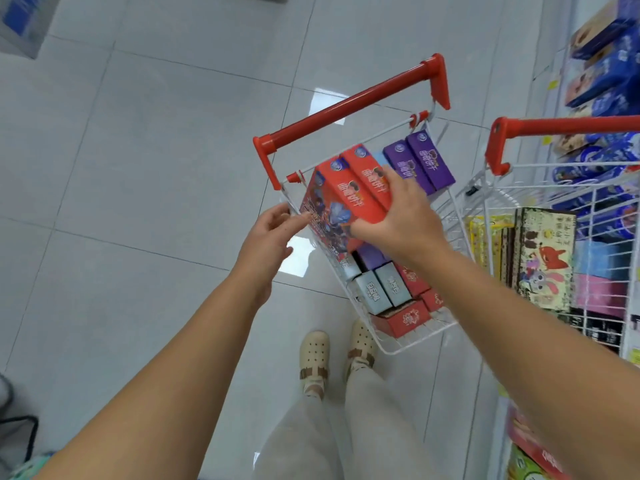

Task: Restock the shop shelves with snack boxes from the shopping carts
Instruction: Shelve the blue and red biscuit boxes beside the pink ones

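care helps with this lift, i think: pull the two red snack boxes (356,183) straight up out of the cart (349,102) together, so they do not catch the wire, then turn to the shelves (606,81) on the right.

head view: the right hand (398,216) grips both boxes, fingers on top and thumb at the near end. the left hand (273,233) is loose and holds nothing, its fingers just beside the boxes at the cart's edge.

Red snack boxes (356,188) — tilted atop cart (408,337)

Glossy tiled floor (138,168), white wire cart (408,337) — red plastic handle (349,105) (smooth) — printed cardboard boxes (349,188).
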A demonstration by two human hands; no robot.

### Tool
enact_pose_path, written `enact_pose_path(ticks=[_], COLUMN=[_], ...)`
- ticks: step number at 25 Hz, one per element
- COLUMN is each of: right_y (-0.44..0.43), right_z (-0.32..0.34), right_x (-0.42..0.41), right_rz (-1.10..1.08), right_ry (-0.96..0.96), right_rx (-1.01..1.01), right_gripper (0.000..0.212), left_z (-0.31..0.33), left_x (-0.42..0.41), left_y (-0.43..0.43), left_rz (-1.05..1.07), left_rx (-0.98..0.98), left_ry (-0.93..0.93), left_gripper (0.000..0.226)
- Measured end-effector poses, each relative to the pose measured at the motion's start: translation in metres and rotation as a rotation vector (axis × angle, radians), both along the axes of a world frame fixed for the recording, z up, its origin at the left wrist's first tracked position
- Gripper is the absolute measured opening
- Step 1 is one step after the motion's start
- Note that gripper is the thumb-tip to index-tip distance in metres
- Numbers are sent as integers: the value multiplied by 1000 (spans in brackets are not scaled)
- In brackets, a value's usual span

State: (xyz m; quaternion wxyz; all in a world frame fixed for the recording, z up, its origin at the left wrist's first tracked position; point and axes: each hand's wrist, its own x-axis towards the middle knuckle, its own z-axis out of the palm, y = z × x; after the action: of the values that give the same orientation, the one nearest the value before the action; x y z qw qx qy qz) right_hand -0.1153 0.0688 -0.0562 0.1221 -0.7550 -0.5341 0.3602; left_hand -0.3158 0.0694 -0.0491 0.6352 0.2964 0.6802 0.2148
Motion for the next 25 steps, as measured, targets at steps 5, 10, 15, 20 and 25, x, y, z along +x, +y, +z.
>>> enact_pose_path(ticks=[5,10,15,20,25], right_y=[-28,-84,-170,-283,-433], right_z=[94,139,192,262,332], right_x=[81,111,108,119,153], right_rz=[-102,-298,-668,-836,-993], right_ry=[685,904,860,734,563], right_rx=[-154,-53,203,330,536], right_gripper=[64,69,77,54,28], left_z=[54,127,177,242,302], left_x=[15,52,114,180,257], left_y=[15,13,-30,-110,-237], left_rz=[-494,-760,-771,-973,-1207], left_rx=[37,-88,-25,96,137], left_ry=[-157,-540,-595,-678,-679], left_gripper=[84,86,49,69,79])
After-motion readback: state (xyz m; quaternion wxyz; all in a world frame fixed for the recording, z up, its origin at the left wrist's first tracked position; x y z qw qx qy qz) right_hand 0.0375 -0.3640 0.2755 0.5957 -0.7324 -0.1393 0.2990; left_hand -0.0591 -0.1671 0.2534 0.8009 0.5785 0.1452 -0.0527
